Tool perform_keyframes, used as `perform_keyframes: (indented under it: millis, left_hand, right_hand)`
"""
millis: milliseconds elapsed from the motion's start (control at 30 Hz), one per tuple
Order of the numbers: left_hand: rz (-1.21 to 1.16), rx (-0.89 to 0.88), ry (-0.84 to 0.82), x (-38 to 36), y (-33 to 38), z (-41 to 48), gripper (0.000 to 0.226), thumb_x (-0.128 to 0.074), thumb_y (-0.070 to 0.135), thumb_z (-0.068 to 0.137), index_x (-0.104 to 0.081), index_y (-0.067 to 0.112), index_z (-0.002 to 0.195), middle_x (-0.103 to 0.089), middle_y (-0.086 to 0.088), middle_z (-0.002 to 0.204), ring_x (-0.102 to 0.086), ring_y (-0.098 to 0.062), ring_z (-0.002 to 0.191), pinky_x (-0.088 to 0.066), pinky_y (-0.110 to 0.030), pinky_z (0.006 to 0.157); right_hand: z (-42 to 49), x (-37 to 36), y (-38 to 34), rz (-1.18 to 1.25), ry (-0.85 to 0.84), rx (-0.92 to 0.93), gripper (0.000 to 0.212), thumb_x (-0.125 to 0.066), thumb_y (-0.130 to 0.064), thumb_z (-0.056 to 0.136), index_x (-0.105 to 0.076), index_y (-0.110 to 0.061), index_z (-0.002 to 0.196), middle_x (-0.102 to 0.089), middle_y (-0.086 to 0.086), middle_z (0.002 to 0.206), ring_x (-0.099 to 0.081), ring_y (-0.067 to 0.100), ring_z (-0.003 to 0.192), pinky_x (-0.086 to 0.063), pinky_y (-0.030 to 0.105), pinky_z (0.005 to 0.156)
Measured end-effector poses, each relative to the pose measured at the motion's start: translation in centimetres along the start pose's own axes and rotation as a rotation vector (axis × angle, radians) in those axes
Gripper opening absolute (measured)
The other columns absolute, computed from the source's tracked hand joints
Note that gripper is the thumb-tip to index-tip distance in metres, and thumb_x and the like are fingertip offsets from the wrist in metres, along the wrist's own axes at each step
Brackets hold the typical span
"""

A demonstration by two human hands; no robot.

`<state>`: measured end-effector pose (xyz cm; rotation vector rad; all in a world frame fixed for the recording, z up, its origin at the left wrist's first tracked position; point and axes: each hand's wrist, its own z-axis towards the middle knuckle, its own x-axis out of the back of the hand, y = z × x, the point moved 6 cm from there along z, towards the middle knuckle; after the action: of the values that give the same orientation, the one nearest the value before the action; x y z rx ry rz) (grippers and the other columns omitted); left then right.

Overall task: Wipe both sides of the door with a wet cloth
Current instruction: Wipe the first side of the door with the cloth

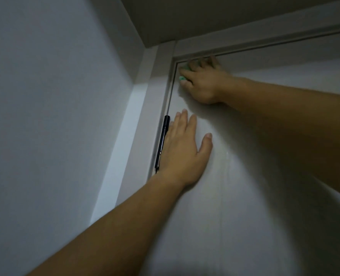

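The small green cloth [185, 73], gripped in the right hand [203, 83] at the top hinge-side corner of the smooth white door [245, 196], should be pressed firmly along the edge while the door is steadied by the flat, spread left hand [182, 150].

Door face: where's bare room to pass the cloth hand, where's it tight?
Free: the door face right of the left hand and below the right forearm, plus the strip under the top frame right of the right hand. Tight: the hinge-side top corner where the right hand holds the green cloth, and beside the black hinge.
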<state>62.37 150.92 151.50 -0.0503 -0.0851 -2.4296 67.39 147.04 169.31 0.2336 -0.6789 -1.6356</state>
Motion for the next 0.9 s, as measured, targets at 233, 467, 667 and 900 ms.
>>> perform_keyframes:
  millis: [233,467,667,900]
  left_hand:
    - [0.1,-0.034,-0.016,-0.3,-0.2,-0.3,0.083,-0.013,0.067,0.095,0.0,0.024,0.164,0.008,0.004,0.173,0.013,-0.009,0.157,0.01,-0.025,0.121]
    - [0.149,-0.046,-0.001,-0.2,0.0,-0.4,0.081,-0.016,0.063,0.097,-0.003,0.02,0.164,0.005,0.001,0.173,0.011,-0.009,0.157,0.01,-0.026,0.123]
    - [0.159,-0.062,-0.002,-0.4,-0.1,-0.3,0.08,-0.016,0.062,0.098,-0.001,0.021,0.164,0.008,0.002,0.173,0.013,-0.008,0.157,0.011,-0.026,0.123]
    - [0.162,-0.068,-0.017,-0.2,0.0,-0.5,0.08,-0.017,0.062,0.098,0.0,0.021,0.164,0.009,0.002,0.173,0.013,-0.008,0.157,0.012,-0.025,0.122]
  right_hand:
    - [0.2,-0.3,1.4,-0.117,-0.053,0.023,0.078,-0.01,-0.067,0.102,0.004,-0.021,0.164,0.005,0.007,0.172,0.009,0.027,0.158,0.013,0.046,0.126]
    - [1.0,-0.8,-2.5,-0.086,-0.022,0.232,0.062,-0.016,-0.047,0.11,-0.036,-0.01,0.155,-0.03,0.016,0.164,-0.018,0.032,0.155,-0.002,0.043,0.126]
    - [3.9,0.7,-1.2,-0.065,0.031,0.019,0.058,-0.044,-0.029,0.106,-0.027,-0.008,0.157,-0.022,0.021,0.165,-0.019,0.038,0.152,-0.014,0.044,0.124]
    - [0.8,-1.1,0.5,-0.062,-0.087,0.15,0.077,-0.014,-0.051,0.094,-0.003,-0.022,0.164,0.001,0.005,0.173,0.004,0.024,0.159,0.006,0.038,0.124]
